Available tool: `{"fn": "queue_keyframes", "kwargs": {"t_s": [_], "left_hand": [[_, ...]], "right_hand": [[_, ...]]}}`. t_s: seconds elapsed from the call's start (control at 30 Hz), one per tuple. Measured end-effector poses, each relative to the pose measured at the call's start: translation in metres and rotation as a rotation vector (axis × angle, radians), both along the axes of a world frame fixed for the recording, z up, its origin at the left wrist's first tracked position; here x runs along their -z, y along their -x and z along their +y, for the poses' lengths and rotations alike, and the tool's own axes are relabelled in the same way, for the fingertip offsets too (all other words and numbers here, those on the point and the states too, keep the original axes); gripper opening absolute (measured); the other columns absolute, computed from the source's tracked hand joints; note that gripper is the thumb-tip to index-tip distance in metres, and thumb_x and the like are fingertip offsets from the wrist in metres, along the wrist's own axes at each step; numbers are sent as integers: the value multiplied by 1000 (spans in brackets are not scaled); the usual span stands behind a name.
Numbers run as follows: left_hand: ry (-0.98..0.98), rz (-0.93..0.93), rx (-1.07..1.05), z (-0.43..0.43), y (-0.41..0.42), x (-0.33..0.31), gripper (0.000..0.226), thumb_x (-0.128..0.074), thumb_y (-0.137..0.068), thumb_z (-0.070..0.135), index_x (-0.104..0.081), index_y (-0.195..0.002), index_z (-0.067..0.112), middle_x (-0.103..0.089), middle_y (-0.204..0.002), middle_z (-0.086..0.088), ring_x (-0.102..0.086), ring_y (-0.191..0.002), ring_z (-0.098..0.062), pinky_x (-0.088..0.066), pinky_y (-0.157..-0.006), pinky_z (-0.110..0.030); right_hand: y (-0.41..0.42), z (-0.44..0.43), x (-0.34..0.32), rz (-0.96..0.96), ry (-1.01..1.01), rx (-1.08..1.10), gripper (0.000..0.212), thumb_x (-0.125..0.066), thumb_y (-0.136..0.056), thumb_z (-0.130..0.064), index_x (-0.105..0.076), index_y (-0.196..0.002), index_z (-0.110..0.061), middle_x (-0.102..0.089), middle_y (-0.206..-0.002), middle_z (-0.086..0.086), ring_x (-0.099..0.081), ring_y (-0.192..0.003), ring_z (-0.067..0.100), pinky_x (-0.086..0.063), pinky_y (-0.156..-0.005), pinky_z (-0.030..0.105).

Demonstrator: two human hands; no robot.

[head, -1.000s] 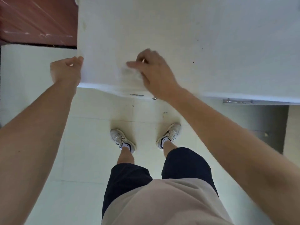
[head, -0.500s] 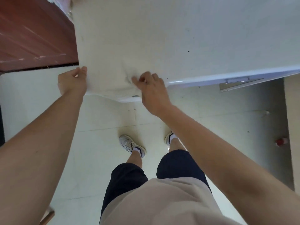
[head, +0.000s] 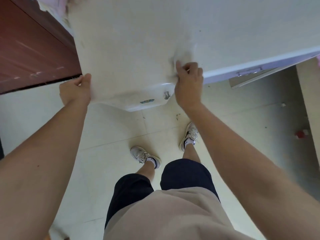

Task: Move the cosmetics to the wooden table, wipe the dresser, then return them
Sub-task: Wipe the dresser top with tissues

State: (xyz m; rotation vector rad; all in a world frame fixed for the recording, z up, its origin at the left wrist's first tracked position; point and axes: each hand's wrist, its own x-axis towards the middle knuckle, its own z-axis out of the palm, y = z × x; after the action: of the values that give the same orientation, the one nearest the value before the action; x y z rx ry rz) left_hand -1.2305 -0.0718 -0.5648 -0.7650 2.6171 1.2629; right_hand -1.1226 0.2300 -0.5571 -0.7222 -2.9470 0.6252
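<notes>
White dresser (head: 138, 40) top fills 12 o'clock. Left hand (head: 75, 90) fingers curled over its left edge, 9 o'clock. Right hand (head: 187, 82) pinched shut on blurred white cloth (head: 183, 56), 3 o'clock near front edge.

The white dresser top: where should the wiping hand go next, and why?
Probably sweep right and away from the body. The right hand, bunched on a blurred pale wipe, sits at the near edge of the dresser top, with much of the surface beyond it, including dark specks. The left hand grips the left edge, apparently steadying.
</notes>
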Motion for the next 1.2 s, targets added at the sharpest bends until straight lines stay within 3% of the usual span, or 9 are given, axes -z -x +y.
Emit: {"fn": "queue_keyframes", "kwargs": {"t_s": [0.13,0.2,0.33,0.5,0.7,0.8,0.9,1.03,1.2], "left_hand": [[-41,-39,-30,3,0,-5,62,-68,-69,66,-72,-114,23,-73,-106,-4,-69,-100,-26,-55,-91,-44],[-70,-55,-49,3,1,-7,59,-71,-70,62,-72,-113,22,-73,-106,-2,-69,-96,-20,-56,-90,-42],[-164,-121,-41,1,2,-6,41,-73,-77,54,-75,-98,19,-69,-80,4,-62,-73,-12,-56,-65,-29],[-189,-143,-33,1,3,-11,28,-73,-81,48,-72,-90,21,-66,-76,6,-63,-71,-12,-54,-57,-26],[-112,-188,119,-10,9,-21,26,-69,-88,33,-72,-98,9,-70,-84,-3,-68,-63,-11,-55,-60,-25],[-109,-199,163,-17,10,-30,15,-67,-87,27,-70,-77,17,-70,-74,3,-67,-57,-4,-52,-63,-25],[-130,-127,82,-20,12,-34,7,-62,-90,20,-68,-89,16,-69,-78,5,-65,-66,-4,-52,-66,-21],[-270,-118,-1,-9,5,-34,23,-50,-89,1,-66,-85,16,-70,-80,1,-67,-69,-7,-56,-73,-25],[-526,-77,-98,-10,-17,-35,22,-53,-91,-1,-70,-98,11,-73,-102,-7,-71,-93,-16,-56,-83,-27]], "right_hand": [[-35,-98,-8,-29,208,-521,57,-51,-79,5,-61,-132,-15,-59,-115,14,-54,-99,35,-38,-82,40],[-38,-97,-15,68,311,-555,53,-52,-79,7,-65,-126,-13,-59,-109,15,-55,-95,35,-44,-80,43],[-14,-27,-23,276,351,-41,45,-49,-89,0,-63,-129,-13,-52,-111,15,-56,-98,29,-49,-88,39],[10,35,-6,28,30,383,43,-41,-99,-14,-50,-141,-19,-47,-131,11,-48,-114,29,-41,-91,35],[20,-116,3,15,-147,-305,51,-38,-87,-8,-53,-135,-18,-56,-116,7,-51,-97,29,-37,-79,37],[13,-175,-3,-24,-97,-598,55,-34,-83,-8,-54,-132,-21,-55,-115,3,-52,-96,25,-35,-77,33],[9,-169,-6,-17,69,-805,49,-43,-82,-4,-64,-123,-22,-55,-111,5,-51,-96,25,-36,-80,33],[36,-101,-14,168,267,-467,37,-52,-88,-6,-70,-120,-15,-57,-110,14,-57,-96,31,-49,-81,42],[126,-44,-18,71,96,-77,40,-42,-97,-19,-62,-130,-28,-50,-124,6,-54,-111,23,-46,-86,29]]}}
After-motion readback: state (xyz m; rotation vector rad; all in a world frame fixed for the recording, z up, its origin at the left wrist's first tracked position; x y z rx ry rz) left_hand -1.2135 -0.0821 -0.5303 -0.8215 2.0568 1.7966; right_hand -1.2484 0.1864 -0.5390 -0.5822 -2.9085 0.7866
